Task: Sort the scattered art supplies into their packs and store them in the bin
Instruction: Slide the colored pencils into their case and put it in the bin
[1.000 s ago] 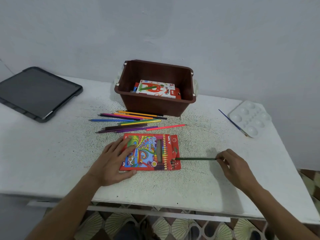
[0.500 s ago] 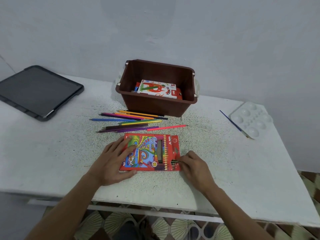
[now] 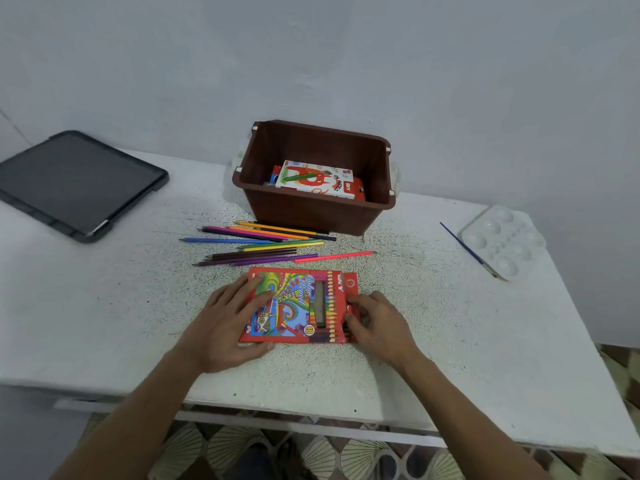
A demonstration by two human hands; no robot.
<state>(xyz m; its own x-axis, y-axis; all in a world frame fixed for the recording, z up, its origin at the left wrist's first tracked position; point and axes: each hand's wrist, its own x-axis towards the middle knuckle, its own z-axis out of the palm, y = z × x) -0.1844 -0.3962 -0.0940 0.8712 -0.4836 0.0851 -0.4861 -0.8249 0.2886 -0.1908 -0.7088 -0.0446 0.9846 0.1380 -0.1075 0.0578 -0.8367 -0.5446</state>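
A red coloured-pencil pack (image 3: 301, 306) lies flat near the middle of the worktop's front edge, its open end facing right. Just behind it, loose coloured pencils (image 3: 258, 242) lie roughly parallel to that edge, with a pink pencil (image 3: 332, 257) furthest right. The brown bin (image 3: 311, 213) stands upright at the back edge and holds an oil pastels box (image 3: 317, 180).
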